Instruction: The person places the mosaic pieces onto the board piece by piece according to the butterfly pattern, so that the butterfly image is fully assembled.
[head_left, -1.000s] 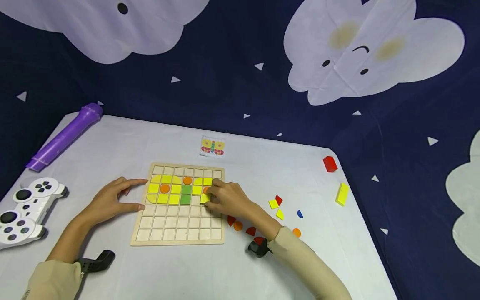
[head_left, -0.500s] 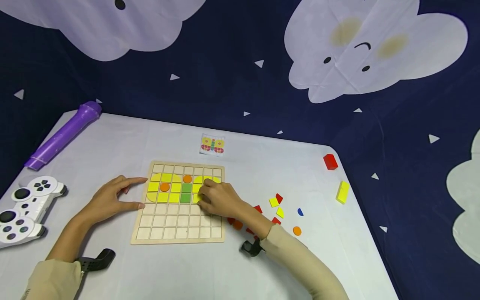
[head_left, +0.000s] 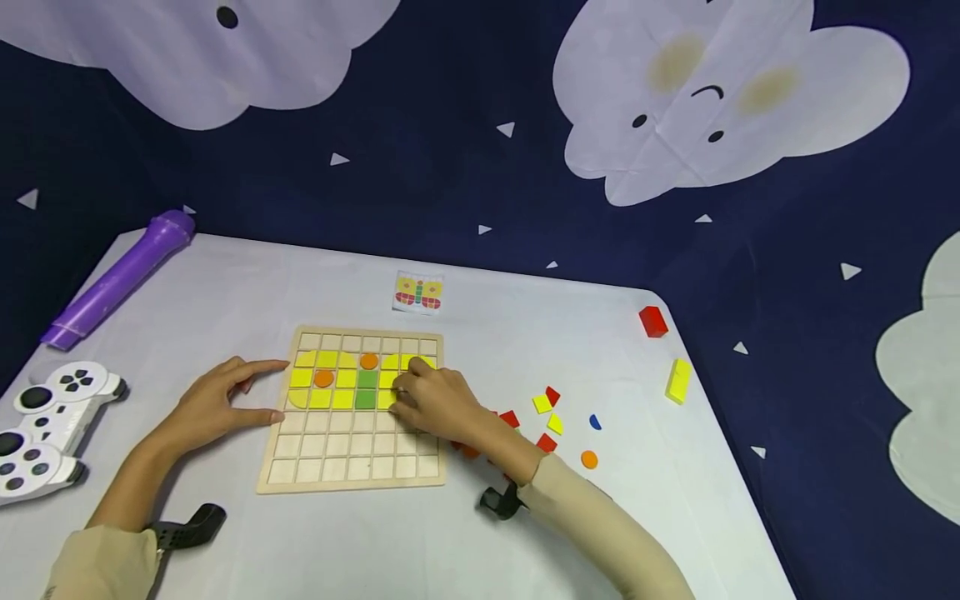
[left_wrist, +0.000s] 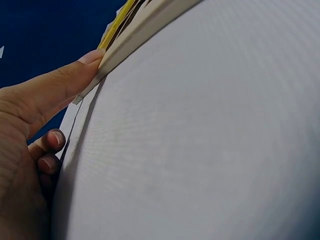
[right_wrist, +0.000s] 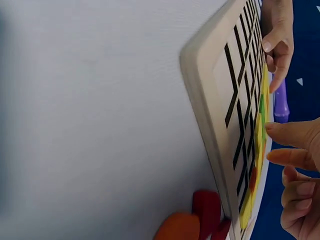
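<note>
A wooden grid board (head_left: pixel 348 487) lies on the white table, its upper rows filled with yellow tiles (head_left: pixel 320 398), green squares (head_left: pixel 366 400) and orange discs (head_left: pixel 323 378). My left hand (head_left: pixel 210 406) rests at the board's left edge, thumb and index finger spread along it; the left wrist view has the thumb (left_wrist: pixel 72 77) on the rim. My right hand (head_left: pixel 442 404) reaches over the board's right side. Its thumb and index fingertips touch down near a yellow tile (head_left: pixel 386 400), apart from each other in the right wrist view, other fingers curled. That hand hides several cells.
Behind the board lies a butterfly pattern card (head_left: pixel 418 292). Loose pieces are scattered at right, among them an orange disc (head_left: pixel 589 459) and a blue half-disc (head_left: pixel 595 422). Red (head_left: pixel 653 322) and yellow (head_left: pixel 678 382) blocks stand farther right. A purple microphone (head_left: pixel 123 275) and white game controller (head_left: pixel 56 429) lie left.
My right hand has shifted left along the board, and a yellow tile now sits beside the lower green square. The left hand keeps its place at the edge.
</note>
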